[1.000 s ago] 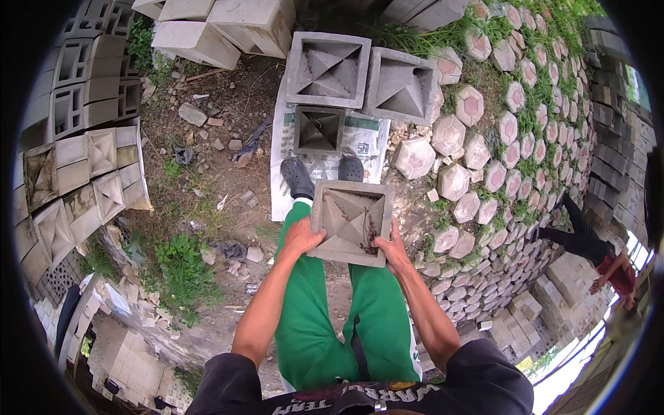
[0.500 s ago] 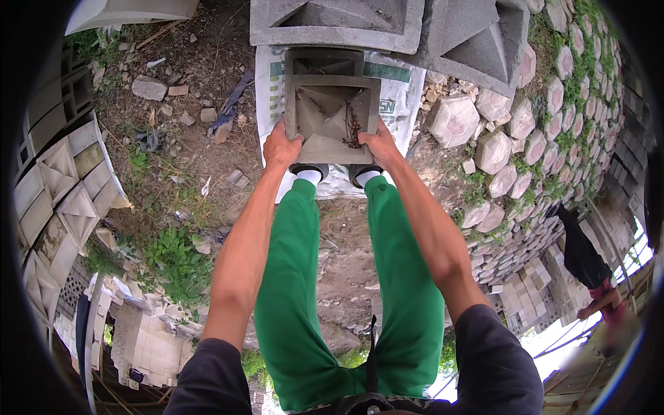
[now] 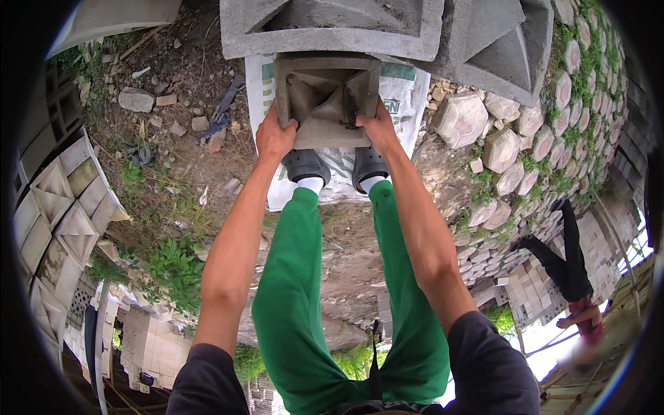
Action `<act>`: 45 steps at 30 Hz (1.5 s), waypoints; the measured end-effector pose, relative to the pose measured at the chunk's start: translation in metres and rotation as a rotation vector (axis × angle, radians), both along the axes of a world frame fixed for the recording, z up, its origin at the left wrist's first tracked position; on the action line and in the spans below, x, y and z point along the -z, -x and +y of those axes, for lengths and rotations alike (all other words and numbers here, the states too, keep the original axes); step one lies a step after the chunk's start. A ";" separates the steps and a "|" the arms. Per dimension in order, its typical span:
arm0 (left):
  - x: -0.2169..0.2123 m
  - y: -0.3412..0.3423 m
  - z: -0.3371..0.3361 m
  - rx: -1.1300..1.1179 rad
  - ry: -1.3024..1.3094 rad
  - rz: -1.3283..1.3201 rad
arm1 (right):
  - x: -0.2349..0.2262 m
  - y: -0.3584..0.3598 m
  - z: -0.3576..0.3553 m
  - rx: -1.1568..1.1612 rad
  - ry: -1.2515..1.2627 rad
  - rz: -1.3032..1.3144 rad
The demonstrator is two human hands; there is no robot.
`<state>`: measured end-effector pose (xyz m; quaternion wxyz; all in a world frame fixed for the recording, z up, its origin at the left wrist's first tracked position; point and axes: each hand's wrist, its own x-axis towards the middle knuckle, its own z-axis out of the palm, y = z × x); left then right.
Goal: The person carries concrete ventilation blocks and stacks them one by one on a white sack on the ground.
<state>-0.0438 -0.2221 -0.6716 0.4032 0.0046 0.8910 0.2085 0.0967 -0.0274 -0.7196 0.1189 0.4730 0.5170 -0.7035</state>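
Observation:
My left hand (image 3: 276, 134) and my right hand (image 3: 378, 128) grip a square concrete block (image 3: 328, 138) at its left and right sides. The block is grey, with a raised rim and a sunken, faceted face holding some dark debris. It is over a white printed sheet (image 3: 408, 104), just ahead of my dark clogs (image 3: 306, 166). My thumbs lie on the near corners of the rim, and the other fingers are mostly hidden behind the sides. Right beyond it lies a larger grey concrete block (image 3: 332, 43), close to or touching its far edge.
Another large concrete block (image 3: 494, 52) leans at the far right. Hexagonal stone pavers (image 3: 459, 120) stretch along the right with grass between them. Rubble (image 3: 136, 99) and weeds (image 3: 176, 263) lie on the left, near stacked blocks (image 3: 52, 200). A person (image 3: 570, 270) walks at the right.
The held block has shifted slightly away from my feet, and now covers the smaller block seen behind it earlier. More of my clogs shows. The person at the right has changed stride.

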 end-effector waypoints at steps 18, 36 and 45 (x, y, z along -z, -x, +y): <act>0.040 -0.013 -0.021 -1.531 -0.530 -0.936 | 0.021 -0.011 -0.010 0.784 0.883 -0.171; 0.022 0.034 -0.024 -1.298 -0.040 -0.942 | -0.021 -0.007 -0.011 0.848 0.705 -0.083; -0.288 -0.063 0.029 0.157 -0.049 -0.684 | -0.331 -0.084 -0.041 0.281 0.318 -0.300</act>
